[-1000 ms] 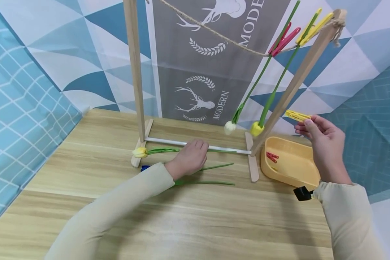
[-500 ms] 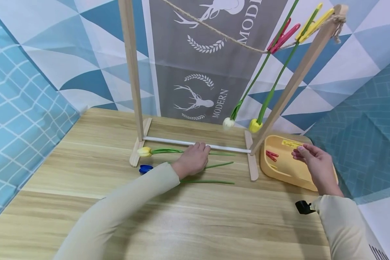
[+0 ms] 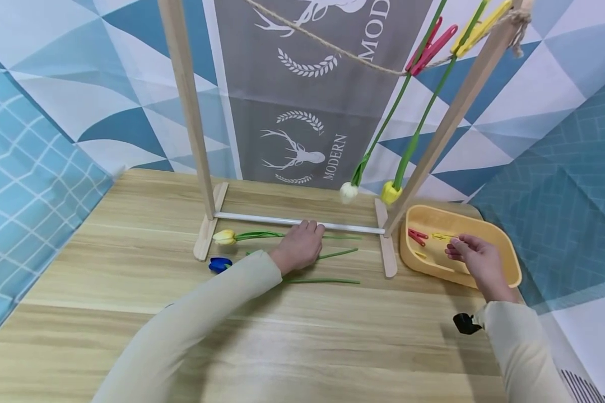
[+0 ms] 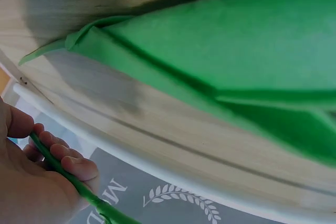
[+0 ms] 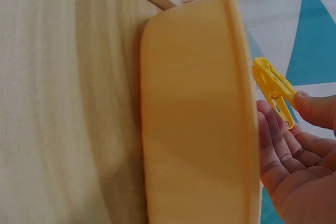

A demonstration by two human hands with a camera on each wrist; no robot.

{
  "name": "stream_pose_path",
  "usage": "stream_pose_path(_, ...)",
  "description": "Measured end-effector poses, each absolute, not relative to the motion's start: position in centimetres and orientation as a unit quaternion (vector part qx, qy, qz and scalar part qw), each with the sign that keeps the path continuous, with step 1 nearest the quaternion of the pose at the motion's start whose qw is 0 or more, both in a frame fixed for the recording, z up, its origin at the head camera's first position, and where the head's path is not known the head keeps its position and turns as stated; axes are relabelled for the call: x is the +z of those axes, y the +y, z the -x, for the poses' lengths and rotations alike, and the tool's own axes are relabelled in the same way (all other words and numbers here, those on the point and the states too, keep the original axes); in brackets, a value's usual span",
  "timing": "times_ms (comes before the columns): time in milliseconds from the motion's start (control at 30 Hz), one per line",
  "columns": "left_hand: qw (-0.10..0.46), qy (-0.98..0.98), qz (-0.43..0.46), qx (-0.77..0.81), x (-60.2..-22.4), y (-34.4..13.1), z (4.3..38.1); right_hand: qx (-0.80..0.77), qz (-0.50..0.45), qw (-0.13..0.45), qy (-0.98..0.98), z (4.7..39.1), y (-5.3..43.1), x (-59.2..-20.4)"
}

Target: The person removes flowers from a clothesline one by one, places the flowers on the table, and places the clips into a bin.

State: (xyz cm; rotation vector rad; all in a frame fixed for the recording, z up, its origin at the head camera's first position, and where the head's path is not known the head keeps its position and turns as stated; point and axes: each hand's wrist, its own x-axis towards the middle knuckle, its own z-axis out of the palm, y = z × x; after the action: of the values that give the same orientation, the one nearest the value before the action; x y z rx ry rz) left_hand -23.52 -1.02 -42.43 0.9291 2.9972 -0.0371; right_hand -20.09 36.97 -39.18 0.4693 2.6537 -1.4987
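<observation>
Above the table (image 3: 322,347), the head view shows the left hand (image 3: 301,246) over flowers (image 3: 224,237) by a white bar (image 3: 252,218), and the right hand (image 3: 478,260) holding a yellow clothespin (image 3: 442,236) over a tub (image 3: 433,271). In the left wrist view, fingers (image 4: 80,168) grip a green stem (image 4: 100,203); in the right, thumb and finger pinch the clothespin.

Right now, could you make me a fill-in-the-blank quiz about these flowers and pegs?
The right hand holds a ____ peg.
The left hand grips a ____ stem.
The white flower hangs by another peg, coloured ____.
In the head view, ____ flowers hang from the rope.
Missing words: yellow; green; red; two.
</observation>
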Motion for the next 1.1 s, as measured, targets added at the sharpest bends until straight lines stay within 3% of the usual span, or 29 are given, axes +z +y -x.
stream_pose_path(200, 0.021, 0.957, -0.290, 0.003, -42.5, -1.0, 23.7, -0.465, -0.175, 0.071, 0.865, 20.8, 37.9, -40.8)
stream_pose_path(467, 0.040, 0.958, -0.284, -0.003, -42.8, -0.9, 24.2, -0.371, -0.104, 0.089, 0.919, 20.5, 36.5, -39.5)
stream_pose_path(1100, 0.077, 0.960, -0.268, -0.001, -43.3, -0.8, 24.5, -0.303, -0.082, 0.161, 0.936, 21.3, 36.7, -40.0)
